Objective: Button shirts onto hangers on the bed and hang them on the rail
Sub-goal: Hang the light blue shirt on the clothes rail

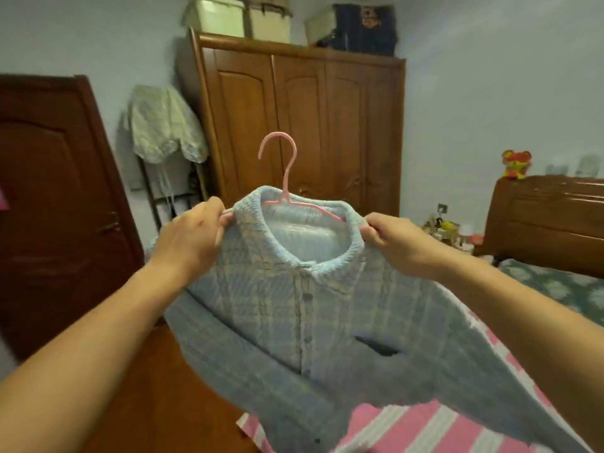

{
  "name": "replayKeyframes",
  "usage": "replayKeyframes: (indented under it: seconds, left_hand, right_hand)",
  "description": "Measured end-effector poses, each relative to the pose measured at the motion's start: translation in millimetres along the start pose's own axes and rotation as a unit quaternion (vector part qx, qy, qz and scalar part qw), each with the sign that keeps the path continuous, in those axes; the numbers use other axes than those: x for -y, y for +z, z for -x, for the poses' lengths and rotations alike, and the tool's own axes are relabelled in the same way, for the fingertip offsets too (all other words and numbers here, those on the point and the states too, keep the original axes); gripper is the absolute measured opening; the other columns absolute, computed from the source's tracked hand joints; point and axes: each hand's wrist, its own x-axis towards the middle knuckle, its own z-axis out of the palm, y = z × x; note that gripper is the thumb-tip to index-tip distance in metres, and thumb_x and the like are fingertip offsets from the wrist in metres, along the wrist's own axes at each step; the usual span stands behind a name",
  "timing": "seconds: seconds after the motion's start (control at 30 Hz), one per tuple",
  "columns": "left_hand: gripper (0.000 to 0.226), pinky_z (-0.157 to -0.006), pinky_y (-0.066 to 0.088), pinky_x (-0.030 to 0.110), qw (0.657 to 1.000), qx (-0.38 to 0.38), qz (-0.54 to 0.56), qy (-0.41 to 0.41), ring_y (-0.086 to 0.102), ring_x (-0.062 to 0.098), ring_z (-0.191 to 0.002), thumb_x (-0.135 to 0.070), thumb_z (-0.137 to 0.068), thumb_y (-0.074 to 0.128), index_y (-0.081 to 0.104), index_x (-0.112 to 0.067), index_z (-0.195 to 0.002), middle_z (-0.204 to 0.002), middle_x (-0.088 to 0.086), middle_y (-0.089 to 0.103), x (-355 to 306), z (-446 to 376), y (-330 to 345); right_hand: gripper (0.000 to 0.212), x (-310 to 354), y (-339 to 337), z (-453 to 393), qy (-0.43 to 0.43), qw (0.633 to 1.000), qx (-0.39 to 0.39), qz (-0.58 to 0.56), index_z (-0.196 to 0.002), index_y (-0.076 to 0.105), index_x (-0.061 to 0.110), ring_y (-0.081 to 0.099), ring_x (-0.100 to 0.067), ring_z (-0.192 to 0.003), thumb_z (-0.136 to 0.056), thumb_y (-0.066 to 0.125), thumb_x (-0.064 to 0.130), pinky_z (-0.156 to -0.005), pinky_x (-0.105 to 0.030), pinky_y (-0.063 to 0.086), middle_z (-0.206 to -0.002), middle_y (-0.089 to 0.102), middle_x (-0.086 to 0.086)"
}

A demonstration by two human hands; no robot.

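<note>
The left hand (192, 233) is closed on the left shoulder of a blue plaid shirt (294, 318), fingers curled over the fabric and the end of the hanger. The right hand (398, 246) is closed on the right shoulder in the same way. The shirt is held up between the two hands, in front of the camera and above the bed (425, 429), its front buttoned; the lower part is blurred. A pink hanger (284, 171) is seated inside the collar, its hook upright above the shirt.

Count: one shirt, one hanger, two hands.

Below the shirt, a pink-and-white striped cover is seen on the bed; a green patterned cover (555, 286) lies further right, against a wooden headboard (549, 217). A wooden wardrobe (304, 125) with boxes (235, 18) on top is seen behind, a dark door (55, 204) at left, pale walls, and a cloth-draped stand (166, 125) between door and wardrobe.
</note>
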Motion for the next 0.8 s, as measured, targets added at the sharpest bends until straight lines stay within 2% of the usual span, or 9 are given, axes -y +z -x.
replayKeyframes:
  seconds: [0.07,0.17,0.2,0.27,0.33,0.5,0.63,0.73,0.8]
  left_hand:
    - [0.032,-0.068,0.043,0.045,0.999,-0.032,0.008,-0.035,0.061,0.040,-0.090,-0.050,-0.105,0.033,0.045,-0.022,-0.096,-0.098,0.011,0.062,43,12,-6]
    - [0.035,-0.085,0.043,0.050,0.997,-0.048,0.013,-0.067,0.057,0.033,-0.103,-0.049,-0.103,0.039,0.053,-0.020,-0.118,-0.111,0.009,0.060,112,47,-4]
    - [0.030,-0.086,0.042,0.050,0.995,-0.031,0.009,-0.099,0.057,0.033,-0.106,-0.043,-0.104,0.039,0.054,-0.022,-0.119,-0.114,0.009,0.061,138,60,0]
    - [0.013,-0.076,0.042,0.046,0.982,0.020,0.000,-0.186,0.062,0.037,-0.103,-0.031,-0.105,0.040,0.053,-0.029,-0.100,-0.108,0.009,0.065,187,87,7]
    - [0.016,-0.068,0.045,0.044,0.976,0.045,-0.008,-0.215,0.064,0.037,-0.092,-0.026,-0.105,0.045,0.051,-0.032,-0.091,-0.098,0.006,0.067,221,105,7]
    - [0.020,-0.063,0.051,0.039,0.981,0.085,-0.037,-0.168,0.062,0.020,-0.074,-0.048,-0.104,0.045,0.059,-0.034,-0.101,-0.084,-0.006,0.065,259,112,-31]
    - [0.044,-0.047,0.043,0.035,0.971,-0.011,-0.209,-0.119,0.062,0.036,-0.055,-0.053,-0.099,0.038,0.066,-0.020,-0.093,-0.065,0.010,0.066,298,136,-61]
    - [0.042,-0.046,0.046,0.040,0.955,-0.028,-0.263,-0.135,0.063,0.040,-0.055,-0.048,-0.098,0.043,0.067,-0.015,-0.090,-0.065,0.014,0.066,322,158,-77]
    - [0.042,-0.044,0.045,0.040,0.943,-0.006,-0.306,-0.132,0.063,0.039,-0.053,-0.049,-0.098,0.043,0.065,-0.015,-0.087,-0.063,0.014,0.066,337,170,-78]
  right_hand:
    - [0.032,35,19,-35,-0.028,0.996,-0.084,0.024,-0.102,0.059,0.021,0.062,-0.032,-0.089,-0.104,0.043,0.048,-0.073,-0.041,0.049,-0.092,0.068,-0.004]
    - [0.037,83,55,-77,-0.110,0.972,-0.182,0.097,-0.106,0.057,0.021,0.063,-0.039,-0.089,-0.104,0.039,0.053,-0.066,-0.041,0.039,-0.096,0.071,-0.008]
    - [0.038,96,74,-86,-0.137,0.969,-0.172,0.111,-0.106,0.055,0.020,0.063,-0.038,-0.087,-0.104,0.037,0.053,-0.065,-0.040,0.036,-0.094,0.070,-0.006]
    - [0.037,113,118,-103,-0.189,0.968,-0.116,0.115,-0.105,0.052,0.022,0.063,-0.032,-0.081,-0.104,0.034,0.053,-0.062,-0.039,0.034,-0.086,0.064,0.000]
    - [0.034,123,152,-124,-0.216,0.969,-0.085,0.089,-0.104,0.051,0.023,0.060,-0.025,-0.075,-0.104,0.035,0.053,-0.060,-0.038,0.036,-0.082,0.056,0.008]
    - [0.024,150,210,-178,-0.224,0.971,-0.037,-0.070,-0.101,0.060,0.022,0.056,-0.010,-0.071,-0.100,0.053,0.044,-0.060,-0.037,0.045,-0.079,0.059,0.012]
    - [0.016,170,277,-213,-0.210,0.953,0.054,-0.213,-0.108,0.064,0.025,0.059,0.001,-0.086,-0.102,0.054,0.037,-0.068,-0.013,0.044,-0.095,0.064,0.016]
    - [0.048,163,342,-232,-0.174,0.937,0.179,-0.244,-0.095,0.065,0.012,0.060,-0.010,-0.080,-0.096,0.048,0.057,-0.071,-0.031,0.047,-0.090,0.067,0.000]
    - [0.046,169,383,-246,-0.193,0.942,0.211,-0.176,-0.082,0.061,0.011,0.057,-0.021,-0.071,-0.099,0.049,0.052,-0.062,-0.036,0.042,-0.079,0.063,-0.010]
